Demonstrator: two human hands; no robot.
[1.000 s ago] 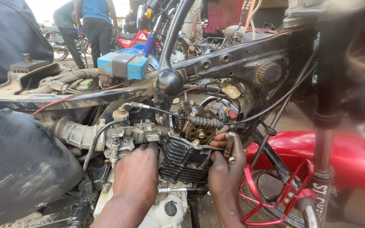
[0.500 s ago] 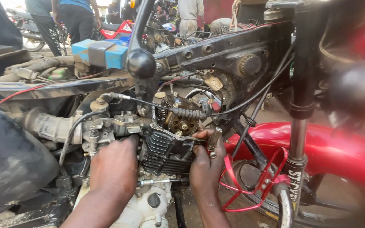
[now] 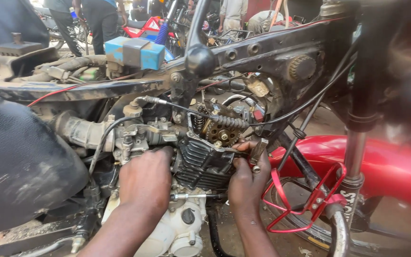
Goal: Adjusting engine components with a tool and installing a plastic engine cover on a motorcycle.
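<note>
A motorcycle engine sits in a black frame (image 3: 262, 45) with its head cover off. A toothed cam sprocket (image 3: 223, 132) shows at the top of the finned black cylinder head (image 3: 203, 164). My left hand (image 3: 144, 180) presses against the left side of the cylinder head, just below the carburettor (image 3: 139, 135). My right hand (image 3: 247, 177) grips the right side of the head, with its fingers closed on a small metal tool or part (image 3: 257, 153) beside the sprocket. What the left fingers touch is hidden.
A red front mudguard (image 3: 376, 162) and red crash bar (image 3: 305, 204) lie right of the engine. A dark seat or cover (image 3: 20, 166) fills the left. A blue box (image 3: 134, 52) sits on the frame. The white crankcase (image 3: 179, 228) lies below. People stand among motorcycles at the back.
The view has shifted slightly, so the engine sits a little further left in the picture. Both hands stay on the cylinder head in nearly the same grip.
</note>
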